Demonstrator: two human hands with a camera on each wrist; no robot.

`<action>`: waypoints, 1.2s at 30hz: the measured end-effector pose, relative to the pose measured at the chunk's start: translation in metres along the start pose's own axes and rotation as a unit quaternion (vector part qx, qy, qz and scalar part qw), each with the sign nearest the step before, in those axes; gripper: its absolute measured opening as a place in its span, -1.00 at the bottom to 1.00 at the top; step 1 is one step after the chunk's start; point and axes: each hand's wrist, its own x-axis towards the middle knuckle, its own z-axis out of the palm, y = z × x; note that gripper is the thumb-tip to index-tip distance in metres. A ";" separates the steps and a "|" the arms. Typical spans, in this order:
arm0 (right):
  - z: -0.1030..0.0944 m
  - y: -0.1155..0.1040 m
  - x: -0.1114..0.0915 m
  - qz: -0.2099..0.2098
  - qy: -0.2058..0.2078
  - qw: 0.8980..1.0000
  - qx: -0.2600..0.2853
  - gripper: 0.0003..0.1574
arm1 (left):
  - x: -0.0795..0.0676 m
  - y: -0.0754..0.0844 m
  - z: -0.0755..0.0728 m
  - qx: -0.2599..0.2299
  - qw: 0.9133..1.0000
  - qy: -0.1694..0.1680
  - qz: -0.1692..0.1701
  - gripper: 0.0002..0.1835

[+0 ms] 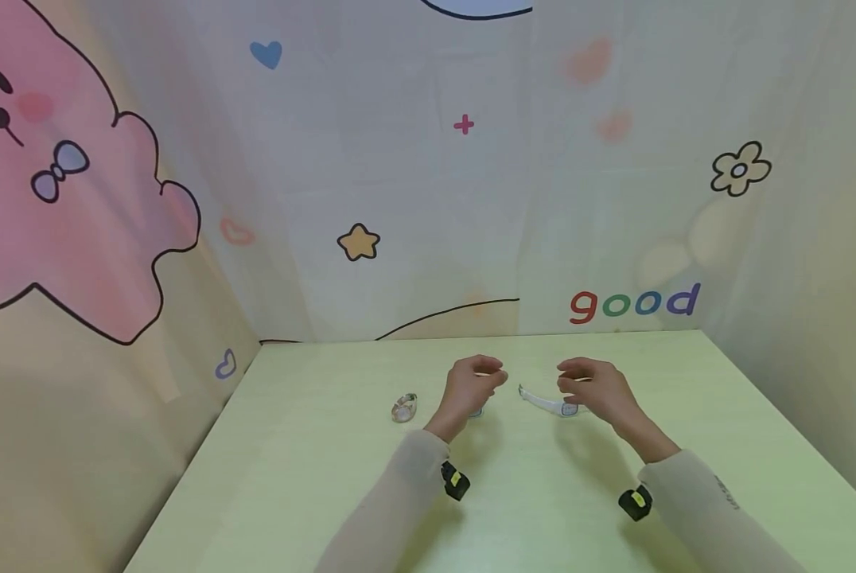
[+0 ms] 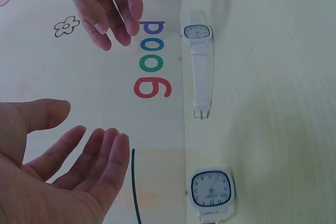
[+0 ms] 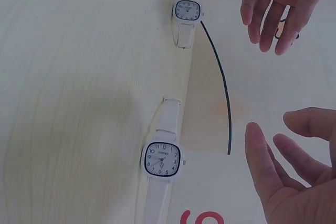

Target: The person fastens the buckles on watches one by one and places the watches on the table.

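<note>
My left hand (image 1: 472,386) hovers above the table with loosely bent fingers and holds nothing. To its right, my right hand (image 1: 600,387) is likewise raised, its thumb apart from the fingers and nothing in its grasp. A white watch (image 1: 568,409) lies stretched out near the right hand, which covers part of its strap. Most of a second white watch (image 1: 476,412) is hidden by the left hand; its square dial (image 2: 211,188) shows in the left wrist view. A third watch (image 1: 403,407), with its band looped, lies left of the left hand.
All the watches lie on a pale green tabletop (image 1: 278,477). Behind it hangs a printed cloth (image 1: 414,159) with a star and the word "good". More cloth covers both sides.
</note>
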 end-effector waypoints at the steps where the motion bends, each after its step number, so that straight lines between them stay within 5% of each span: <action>1: -0.002 0.002 0.000 0.001 0.002 1.000 -0.002 -0.51 | 0.000 0.000 0.002 0.000 1.000 0.002 -0.002 -0.80; 13: -0.018 0.027 -0.004 0.038 0.006 0.999 0.018 -0.48 | 0.002 -0.003 0.033 -0.011 0.999 0.021 -0.029 -0.74; 22: -0.025 0.038 -0.004 0.052 -0.003 0.998 0.043 -0.47 | 0.000 -0.012 0.046 -0.015 0.999 0.019 -0.032 -0.71; 36: -0.029 0.056 0.000 0.098 -0.001 0.995 0.026 -0.44 | 0.011 -0.029 0.064 0.012 0.996 0.062 -0.063 -0.72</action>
